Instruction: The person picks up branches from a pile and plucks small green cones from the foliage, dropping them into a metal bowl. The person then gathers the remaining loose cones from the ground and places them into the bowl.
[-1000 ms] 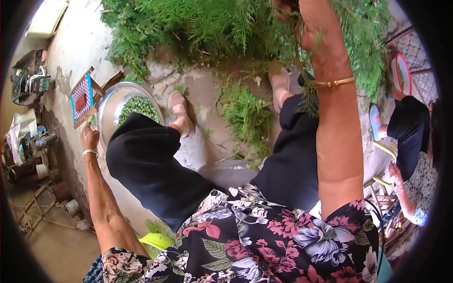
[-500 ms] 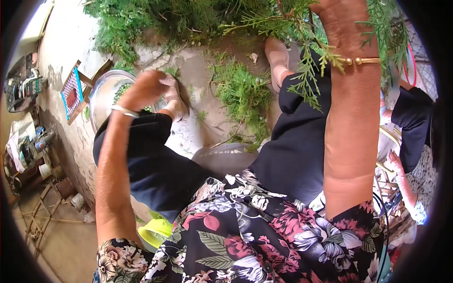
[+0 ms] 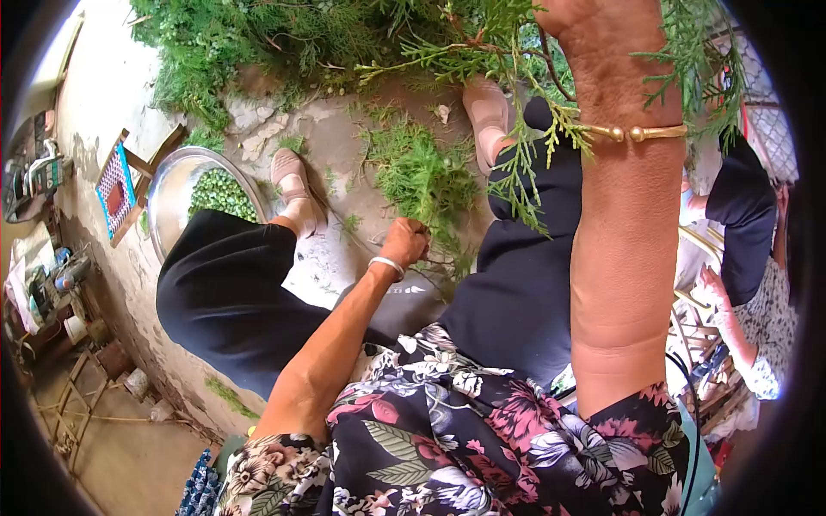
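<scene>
Steel basin [image 3: 166, 196]: green berries [image 3: 222, 193] | left hand [image 3: 406, 242]: grips sprigs [image 3: 428, 182]

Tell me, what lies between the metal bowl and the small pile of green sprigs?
A foot in a beige shoe, standing on cracked concrete, between the metal bowl and the sprig pile; the head view shows it.

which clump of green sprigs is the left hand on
The small clump between the feet: the left hand grips its near end. The big heap lies beyond it.
</scene>
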`<state>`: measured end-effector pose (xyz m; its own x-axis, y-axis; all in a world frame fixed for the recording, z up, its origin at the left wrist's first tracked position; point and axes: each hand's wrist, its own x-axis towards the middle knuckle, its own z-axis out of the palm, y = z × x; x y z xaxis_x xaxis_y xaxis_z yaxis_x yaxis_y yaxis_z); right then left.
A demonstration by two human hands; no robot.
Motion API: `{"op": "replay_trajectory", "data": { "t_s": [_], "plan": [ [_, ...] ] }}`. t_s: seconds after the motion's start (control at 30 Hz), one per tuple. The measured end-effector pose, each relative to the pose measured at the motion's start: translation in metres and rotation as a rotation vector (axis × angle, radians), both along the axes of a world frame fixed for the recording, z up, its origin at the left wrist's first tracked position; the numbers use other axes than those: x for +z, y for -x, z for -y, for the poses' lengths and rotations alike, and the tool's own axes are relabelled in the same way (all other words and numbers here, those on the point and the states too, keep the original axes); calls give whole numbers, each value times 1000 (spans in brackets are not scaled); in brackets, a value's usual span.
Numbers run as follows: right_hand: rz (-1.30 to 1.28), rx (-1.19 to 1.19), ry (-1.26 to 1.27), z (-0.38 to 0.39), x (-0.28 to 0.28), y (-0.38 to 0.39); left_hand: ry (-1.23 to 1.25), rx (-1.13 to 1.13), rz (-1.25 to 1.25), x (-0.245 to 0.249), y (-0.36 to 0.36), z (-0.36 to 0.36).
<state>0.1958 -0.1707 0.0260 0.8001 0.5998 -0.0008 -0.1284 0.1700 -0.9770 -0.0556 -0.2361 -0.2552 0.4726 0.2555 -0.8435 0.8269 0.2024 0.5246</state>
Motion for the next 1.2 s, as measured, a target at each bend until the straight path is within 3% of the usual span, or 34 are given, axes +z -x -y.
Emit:
{"op": "replay_trajectory", "data": {
  "t_s": [0.1,0.13,0.2,0.27,0.33,0.4,0.47,0.53,0.6,0.77,0.83,0.97,1.03,1.2],
  "plan": [
    [64,83,-28,0,-19,-14,65,233,117,43,-3,-33],
    [73,88,-49,0,-17,-14,40,218,156,64,-4,-50],
    [-47,33,92,-2,-11,-12,25,338,243,100,-6,-83],
    [-41,28,-2,-1,-21,-16,-1,514,381,130,-5,-116],
    [149,24,-44,-2,-23,-15,-144,591,539,159,-6,-151],
    [96,5,-111,-5,-26,-17,-294,642,637,198,-9,-183],
    [-1,-193,-52,-10,-25,-16,-452,698,757,229,-8,-212],
    [63,-203,-65,-9,-36,-18,-518,753,866,249,-4,-237],
    [61,-170,-16,-11,-30,-5,-450,925,1140,269,-6,-250],
    [10,6,180,-22,-10,38,-331,1006,1276,269,-17,-252],
    [-334,267,-146,-30,-27,51,-301,994,1275,265,-26,-239],
    [-223,350,-206,-36,-10,75,-178,940,1267,260,-42,-211],
    [-241,541,-162,-37,-1,77,-60,946,1272,256,-50,-200],
    [-306,544,-74,-38,-15,83,-118,898,1077,247,-59,-178]
  ]
}}
